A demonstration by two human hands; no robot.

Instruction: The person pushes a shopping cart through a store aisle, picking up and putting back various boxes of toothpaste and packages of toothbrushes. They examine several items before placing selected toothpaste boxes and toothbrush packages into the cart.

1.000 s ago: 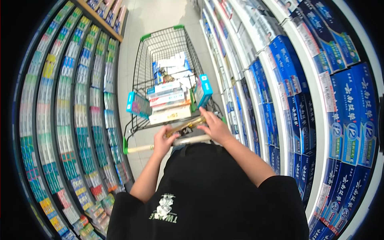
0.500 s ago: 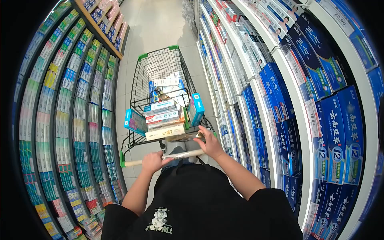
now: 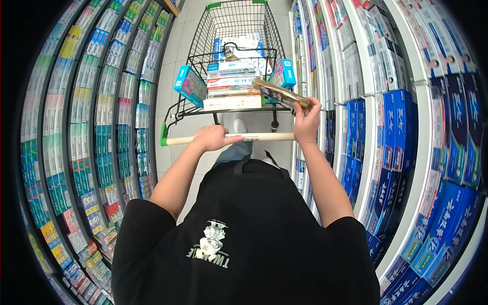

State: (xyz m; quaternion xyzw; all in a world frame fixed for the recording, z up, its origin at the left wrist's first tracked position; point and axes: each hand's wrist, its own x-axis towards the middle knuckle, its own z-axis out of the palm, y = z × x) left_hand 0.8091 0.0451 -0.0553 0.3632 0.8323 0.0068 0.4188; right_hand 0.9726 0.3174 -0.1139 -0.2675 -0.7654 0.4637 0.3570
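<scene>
My left hand [image 3: 213, 138] is wrapped around the pale handle [image 3: 269, 136] of a shopping cart [image 3: 194, 49]. In my right hand [image 3: 307, 121] is a slim gold-and-brown package [image 3: 282, 93], pinched at its right end between thumb and fingers. It tilts over the cart's near right corner, above the handle. Close by in the cart, several toothpaste boxes [image 3: 231, 82] are stacked, with a cream box [image 3: 231, 103] nearest me. Teal boxes stand at both sides, a left teal box [image 3: 191, 85] and a right teal box [image 3: 283, 74].
Shelves of toothpaste [image 3: 76, 122] line the aisle on the left. On the right, shelves hold blue boxes [image 3: 396, 127] close to my right arm. Tiled floor [image 3: 175, 46] runs between them, and a white shoe [image 3: 240, 125] shows under the cart.
The cart appears higher in view and more upright. My right hand has moved right, and the gold-and-brown package now shows clearly, raised above the cart's near edge. My left hand stays on the handle.
</scene>
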